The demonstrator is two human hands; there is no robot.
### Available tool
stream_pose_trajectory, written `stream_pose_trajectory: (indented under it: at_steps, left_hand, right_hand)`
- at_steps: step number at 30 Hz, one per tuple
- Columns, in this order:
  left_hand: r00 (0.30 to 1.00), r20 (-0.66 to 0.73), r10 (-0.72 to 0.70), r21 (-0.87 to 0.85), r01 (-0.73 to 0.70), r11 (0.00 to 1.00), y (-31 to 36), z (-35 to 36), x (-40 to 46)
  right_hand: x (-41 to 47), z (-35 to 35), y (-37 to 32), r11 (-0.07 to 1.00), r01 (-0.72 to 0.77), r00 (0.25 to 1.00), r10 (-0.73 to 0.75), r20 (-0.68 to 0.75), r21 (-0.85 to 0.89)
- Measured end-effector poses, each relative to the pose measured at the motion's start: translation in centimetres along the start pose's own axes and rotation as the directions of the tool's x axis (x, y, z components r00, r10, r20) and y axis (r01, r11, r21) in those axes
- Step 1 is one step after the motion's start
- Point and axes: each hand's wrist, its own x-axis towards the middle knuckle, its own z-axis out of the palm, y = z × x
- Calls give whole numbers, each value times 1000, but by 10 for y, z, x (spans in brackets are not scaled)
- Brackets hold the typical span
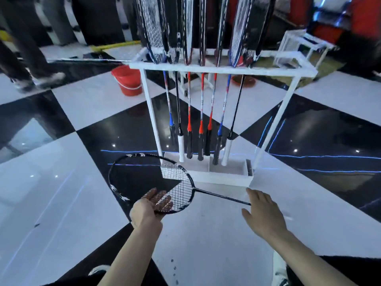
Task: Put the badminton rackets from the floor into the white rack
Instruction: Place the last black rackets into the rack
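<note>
A person's left hand [151, 205] is lying palm up under the head of a black racket [151, 183] near the white rack [221, 69], which is holding seven rackets upright. The right hand [262, 214], fingers straight, is covering its handle end.

We see seven rackets [201, 112] filling the middle of the white rack [222, 69], handles standing close together in its base tray [226, 178]. Open slot room lies at the top rail's right end and a narrower gap at its left. The floor [61, 193] before the rack is bare apart from the black racket [152, 182]. A red bucket [128, 80] stands behind, left of the rack
</note>
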Motion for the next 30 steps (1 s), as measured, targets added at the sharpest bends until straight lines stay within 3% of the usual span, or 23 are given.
stream_pose_trajectory:
  at_steps: [6, 10, 15, 21, 25, 30]
  left_hand:
    - [990, 139, 27, -123, -10, 992, 44, 17, -75]
    - [961, 268, 69, -195, -16, 981, 69, 27, -121]
    - [903, 393, 174, -228, -88, 970, 99, 36, -171]
    - [817, 511, 269, -221, -178, 959, 137, 43, -228]
    - [738, 562, 373, -251, -278, 927, 156, 56, -253]
    - [653, 492, 575, -347, -459, 818, 180, 71, -291]
  right_hand:
    - [-15, -48, 0, 994, 22, 993, -34, -115, -105]
    - [-15, -84, 14, 992, 33, 942, -73, -329, -124]
    - [-20, -137, 22, 993, -97, 863, 51, -503, -66]
    - [-20, -193, 21, 988, -154, 825, 120, -552, -16]
    - [-12, -234, -8, 993, -96, 813, 42, -581, -62]
    - [2, -286, -40, 999, -41, 799, 49, -600, 26]
